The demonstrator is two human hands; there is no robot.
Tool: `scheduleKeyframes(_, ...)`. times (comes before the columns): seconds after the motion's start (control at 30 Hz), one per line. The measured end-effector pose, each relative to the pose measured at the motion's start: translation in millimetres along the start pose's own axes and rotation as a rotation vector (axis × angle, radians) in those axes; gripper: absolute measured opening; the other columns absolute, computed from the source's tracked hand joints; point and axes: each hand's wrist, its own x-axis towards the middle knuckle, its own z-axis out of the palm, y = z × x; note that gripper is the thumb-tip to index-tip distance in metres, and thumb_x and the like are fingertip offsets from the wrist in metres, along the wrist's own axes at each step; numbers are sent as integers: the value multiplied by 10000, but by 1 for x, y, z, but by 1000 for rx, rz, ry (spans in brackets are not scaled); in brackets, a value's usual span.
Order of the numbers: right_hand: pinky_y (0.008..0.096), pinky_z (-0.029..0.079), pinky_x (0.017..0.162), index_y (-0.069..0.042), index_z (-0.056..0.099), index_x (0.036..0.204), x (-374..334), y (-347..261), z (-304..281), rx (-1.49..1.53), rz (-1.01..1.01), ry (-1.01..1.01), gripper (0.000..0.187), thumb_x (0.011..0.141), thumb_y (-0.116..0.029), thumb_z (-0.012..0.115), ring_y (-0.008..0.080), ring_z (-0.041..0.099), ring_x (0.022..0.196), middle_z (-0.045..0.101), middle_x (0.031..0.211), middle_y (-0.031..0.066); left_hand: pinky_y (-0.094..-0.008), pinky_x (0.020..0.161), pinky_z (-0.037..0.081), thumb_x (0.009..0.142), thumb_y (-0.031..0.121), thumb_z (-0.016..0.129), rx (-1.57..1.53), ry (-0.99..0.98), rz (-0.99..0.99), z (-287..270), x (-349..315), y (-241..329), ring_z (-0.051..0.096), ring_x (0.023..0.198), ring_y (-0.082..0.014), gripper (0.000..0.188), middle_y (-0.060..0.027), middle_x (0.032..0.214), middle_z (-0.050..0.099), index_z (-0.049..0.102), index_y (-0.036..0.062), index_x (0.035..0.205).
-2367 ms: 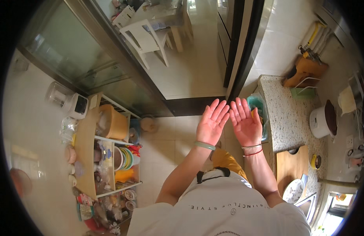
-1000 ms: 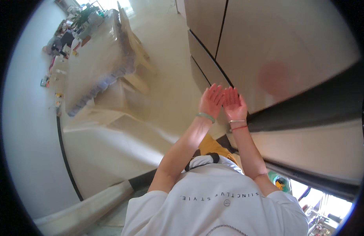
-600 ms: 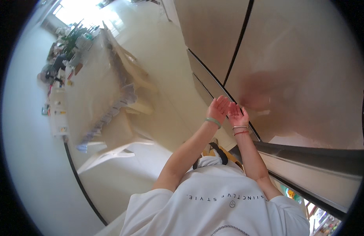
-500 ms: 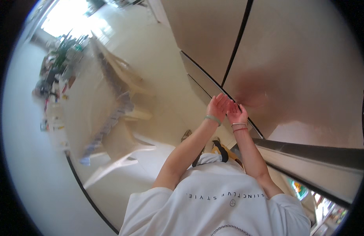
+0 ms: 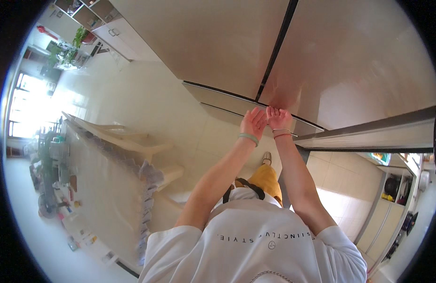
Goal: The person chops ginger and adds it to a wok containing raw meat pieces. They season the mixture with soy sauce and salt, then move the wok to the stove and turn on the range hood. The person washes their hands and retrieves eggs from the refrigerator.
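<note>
Both my arms reach straight out ahead, my left hand (image 5: 252,123) and right hand (image 5: 278,118) side by side, fingers spread flat and holding nothing, fingertips against the lower edge of the steel fridge doors (image 5: 321,70). I count two doors, one dark seam between them. Far right, an open shelf unit (image 5: 392,188) holds dark pots, too small to count.
</note>
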Motion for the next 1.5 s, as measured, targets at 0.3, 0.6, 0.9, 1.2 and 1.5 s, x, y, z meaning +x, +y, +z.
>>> scheduleKeyframes(0.3, 392, 408, 995, -56, 543, 1143, -72, -4, -50, -102, 15, -227, 329, 847, -137, 425, 244, 510, 1081, 547, 1206, 66, -368, 1024, 364, 955, 441, 403, -1, 221, -172, -21, -32, 6, 479, 1167, -224, 470, -82, 1296, 487, 478, 164, 1328)
scheduleKeyframes(0.6, 421, 374, 1021, -132, 511, 1262, -196, -27, -140, -366, -389, -149, 421, 933, -376, 414, 253, 460, 1212, 522, 1286, 53, -404, 905, 374, 921, 478, 425, 511, 164, -302, -67, -41, -66, 480, 1110, -183, 497, -55, 1205, 547, 526, 149, 1280)
scheduleKeyframes(0.9, 382, 455, 916, -80, 509, 1242, -247, -125, -223, -284, -778, 327, 436, 900, -352, 497, 255, 535, 1098, 576, 1186, 98, -405, 1013, 326, 934, 452, 419, 629, 41, -484, -50, -69, -90, 451, 1164, -203, 493, -65, 1294, 505, 491, 148, 1315)
scheduleKeyframes(1.2, 349, 524, 755, -42, 550, 1090, -229, -176, -268, -87, -939, 343, 370, 909, -364, 523, 213, 597, 887, 615, 998, 68, -401, 1049, 316, 929, 395, 459, 512, -41, -473, -10, -73, -78, 440, 1234, -230, 468, -88, 1341, 481, 491, 107, 1297)
scheduleKeyframes(1.5, 486, 308, 1083, 24, 399, 1308, -177, 7, -147, 278, -61, -31, 524, 972, -378, 391, 366, 378, 1262, 401, 1374, 199, -396, 1071, 334, 989, 336, 362, 212, -64, -325, 26, -49, -14, 410, 1281, -262, 448, -94, 1384, 447, 415, 97, 1364)
